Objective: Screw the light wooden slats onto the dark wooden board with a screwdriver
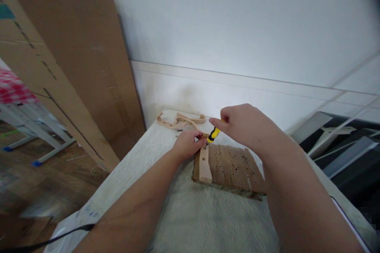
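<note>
My right hand (237, 120) grips the handle of a yellow and black screwdriver (213, 135), which tilts down to the left. Its tip meets a pale wooden hook piece (204, 168) near a hole in it. That piece lies along the left edge of a brown wooden board (234, 168) dotted with many small holes. Closed around the far end of the hook piece, my left hand (190, 144) has its fingertips close to the screwdriver tip. Whether a screw sits under the tip is too small to tell.
More curved wooden hooks (181, 119) lie behind my left hand, near the wall (237, 27). A pale textured cloth (178, 213) covers the table. A tall cardboard box (89, 67) stands at the left, and dark panels (353, 162) lean at the right.
</note>
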{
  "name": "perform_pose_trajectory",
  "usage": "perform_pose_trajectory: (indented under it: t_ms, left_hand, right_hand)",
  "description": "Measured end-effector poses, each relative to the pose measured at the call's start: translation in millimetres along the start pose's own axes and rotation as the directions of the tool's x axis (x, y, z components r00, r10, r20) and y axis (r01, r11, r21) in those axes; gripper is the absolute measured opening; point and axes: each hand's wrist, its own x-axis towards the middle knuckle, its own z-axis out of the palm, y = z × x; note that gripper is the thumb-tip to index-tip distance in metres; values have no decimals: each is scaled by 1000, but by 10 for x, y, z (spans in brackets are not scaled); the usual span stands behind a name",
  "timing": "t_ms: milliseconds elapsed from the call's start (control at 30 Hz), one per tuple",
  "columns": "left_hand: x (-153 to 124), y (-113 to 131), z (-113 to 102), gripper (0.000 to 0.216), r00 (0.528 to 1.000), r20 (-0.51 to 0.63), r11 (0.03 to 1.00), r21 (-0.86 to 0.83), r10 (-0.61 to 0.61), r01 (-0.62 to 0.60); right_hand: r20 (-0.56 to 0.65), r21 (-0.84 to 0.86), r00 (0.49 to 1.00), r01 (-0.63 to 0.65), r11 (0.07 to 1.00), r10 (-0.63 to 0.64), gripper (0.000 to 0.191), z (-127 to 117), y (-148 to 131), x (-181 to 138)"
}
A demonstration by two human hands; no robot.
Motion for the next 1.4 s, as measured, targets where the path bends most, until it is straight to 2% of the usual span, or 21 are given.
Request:
perform_pose_trajectory:
  t_ms: [100, 200, 333, 400, 467, 567, 633, 733, 800, 867, 967, 1033, 1167, 1333, 1400]
  left_hand:
    - [0, -6, 18, 25, 1000, 4, 1000, -1, -10, 10]
    - [10, -23, 10, 27, 997, -27, 996, -49, -78, 76]
    - [7, 28, -113, 39, 961, -228, 983, -139, -154, 124]
    - [-15, 122, -205, 34, 941, -323, 982, -183, -105, 46]
    - [-45, 246, -278, 27, 933, -359, 973, -204, 24, -104]
    - [-79, 407, -306, 31, 931, -305, 952, -164, 201, -259]
    - [-82, 457, -280, 28, 938, -272, 953, -151, 214, -261]
    - [-66, 453, -236, 15, 954, -264, 954, -218, 145, -205]
    - [-55, 429, -229, 12, 960, -262, 948, -269, 97, -169]
    - [-50, 412, -238, 12, 964, -255, 942, -301, 73, -151]
    - [-51, 410, -253, 10, 970, -231, 928, -340, 75, -153]
    - [-55, 419, -252, 7, 974, -216, 919, -367, 68, -145]
    - [-57, 419, -229, 18, 967, -252, 914, -387, 24, -123]
    - [-49, 378, -224, 20, 965, -253, 937, -317, 62, -143]
    - [-50, 373, -238, 15, 963, -253, 936, -305, 96, -173]
  right_hand:
    - [-4, -48, 999, -39, 998, 39, 56, 47, 19, 33]
    - [9, -71, 998, -62, 996, 63, 62, 52, 27, 41]
    - [37, -67, 996, -73, 995, 75, 62, 23, 30, 27]
    - [43, -64, 995, -84, 994, 87, 61, 7, 20, 17]
    - [34, -69, 994, -97, 993, 99, 58, -7, -4, 9]
    - [4, -84, 995, -104, 991, 104, 49, -22, -61, -3]
    - [-15, -82, 996, -92, 992, 91, 44, -23, -93, -12]
    - [-15, -37, 997, -70, 997, 70, 41, -9, -101, -30]
    - [-13, 25, 1000, -19, 1000, 20, 38, 3, -76, -44]
    - [-35, 138, 994, 104, 985, -100, 33, 10, -41, -52]
    - [-44, 331, 943, 325, 886, -330, 30, -6, -3, -53]
    - [-22, 376, 921, 367, 851, -388, 30, -27, -1, -49]
    - [17, 317, 960, 259, 912, -279, 22, -47, -39, -51]
    - [30, 184, 995, 85, 979, -92, 35, -24, -87, -66]
    - [10, 208, 994, 104, 973, -109, 30, -29, -81, -72]
